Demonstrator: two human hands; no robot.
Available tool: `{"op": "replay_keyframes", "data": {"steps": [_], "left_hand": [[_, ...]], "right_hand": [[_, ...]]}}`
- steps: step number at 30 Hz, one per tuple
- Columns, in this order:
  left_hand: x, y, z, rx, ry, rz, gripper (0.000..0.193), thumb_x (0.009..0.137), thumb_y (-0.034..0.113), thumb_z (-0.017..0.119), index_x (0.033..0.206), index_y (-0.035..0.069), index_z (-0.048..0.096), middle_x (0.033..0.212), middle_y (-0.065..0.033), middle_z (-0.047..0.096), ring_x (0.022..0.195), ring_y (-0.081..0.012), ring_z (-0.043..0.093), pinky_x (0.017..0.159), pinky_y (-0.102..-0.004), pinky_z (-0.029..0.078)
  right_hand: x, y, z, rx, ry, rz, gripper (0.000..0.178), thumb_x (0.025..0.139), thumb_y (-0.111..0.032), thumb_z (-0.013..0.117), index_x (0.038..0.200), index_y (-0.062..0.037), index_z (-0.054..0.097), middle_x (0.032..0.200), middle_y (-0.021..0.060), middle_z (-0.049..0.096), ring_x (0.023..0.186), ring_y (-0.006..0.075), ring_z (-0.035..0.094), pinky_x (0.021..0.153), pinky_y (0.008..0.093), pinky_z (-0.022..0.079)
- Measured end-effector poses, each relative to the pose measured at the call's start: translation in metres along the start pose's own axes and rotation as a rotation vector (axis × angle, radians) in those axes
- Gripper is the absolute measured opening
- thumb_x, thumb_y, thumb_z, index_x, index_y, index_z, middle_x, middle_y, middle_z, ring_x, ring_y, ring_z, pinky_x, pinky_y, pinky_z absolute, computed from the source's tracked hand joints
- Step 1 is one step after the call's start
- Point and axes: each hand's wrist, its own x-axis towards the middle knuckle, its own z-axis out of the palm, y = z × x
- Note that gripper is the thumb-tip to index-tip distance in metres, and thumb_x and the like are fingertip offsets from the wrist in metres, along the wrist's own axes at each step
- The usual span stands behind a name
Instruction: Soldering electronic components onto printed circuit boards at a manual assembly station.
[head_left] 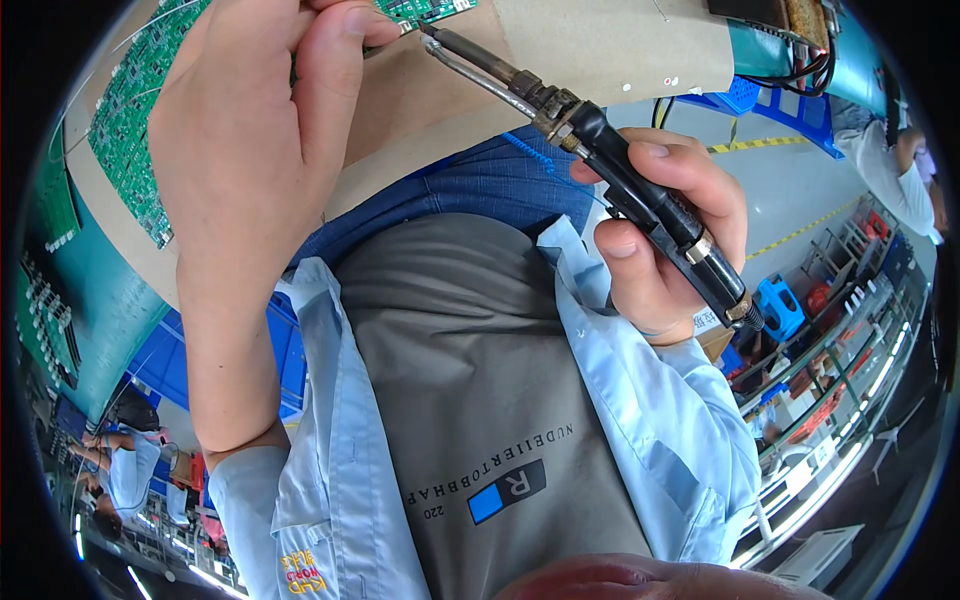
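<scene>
My right hand (670, 220) is wrapped round a black soldering iron (640, 180) with a thin metal tube along its front. The iron slants up and left, its tip beside a small green circuit board (440, 10) cut off by the top edge. Close to that tip, my left hand (250, 110) is closed, thumb and finger pinched together at the board's edge. What they pinch is too small or hidden to name. A larger panel of green circuit boards (130, 130) lies left of my left hand, partly covered by it.
Brown board (600, 50) covers the teal bench (110, 330) under the work. At the top right stands a dark holder with a yellowish sponge (808, 25) and black cables. More green boards (50, 320) sit at the far left. Other people (890, 170) are farther off.
</scene>
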Motion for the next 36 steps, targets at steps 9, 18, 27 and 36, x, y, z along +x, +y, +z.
{"op": "replay_keyframes", "data": {"steps": [9,18,27,36], "left_hand": [[0.0013,-0.0016,-0.0033,-0.029,-0.016,-0.023,0.012,0.106,0.005,0.059,0.113,0.001,0.068,0.097,-0.0043,0.080,0.083,-0.0103,0.074,0.071,-0.0180,0.052],[0.0018,-0.0059,-0.0043,-0.027,-0.016,-0.025,0.010,0.105,0.004,0.060,0.111,0.001,0.067,0.095,-0.0050,0.079,0.081,-0.0107,0.071,0.069,-0.0185,0.051],[0.0053,-0.0009,-0.0014,-0.021,-0.001,-0.019,0.008,0.102,0.001,0.060,0.107,0.000,0.066,0.093,-0.0060,0.076,0.078,-0.0118,0.068,0.068,-0.0197,0.050],[0.0062,-0.0047,0.0001,-0.013,0.015,-0.010,0.006,0.099,-0.001,0.060,0.103,0.000,0.065,0.091,-0.0071,0.073,0.075,-0.0128,0.065,0.066,-0.0208,0.049]], "right_hand": [[0.0016,0.0006,0.0008,0.007,0.002,0.020,0.050,0.081,-0.005,0.088,0.126,0.0056,0.068,0.121,0.0219,0.070,0.099,0.0274,0.069,0.089,0.0344,0.056],[0.0031,0.0027,0.0013,0.024,0.001,0.020,0.051,0.080,-0.004,0.087,0.126,0.0055,0.068,0.121,0.0218,0.070,0.098,0.0272,0.069,0.089,0.0343,0.056],[0.0056,0.0003,-0.0012,0.010,-0.006,0.018,0.051,0.080,-0.003,0.087,0.126,0.0059,0.068,0.120,0.0219,0.070,0.097,0.0270,0.069,0.088,0.0334,0.057],[0.0058,0.0001,-0.0001,-0.013,0.000,0.015,0.051,0.080,-0.004,0.088,0.126,0.0064,0.068,0.118,0.0221,0.071,0.097,0.0270,0.069,0.087,0.0333,0.057]]}}
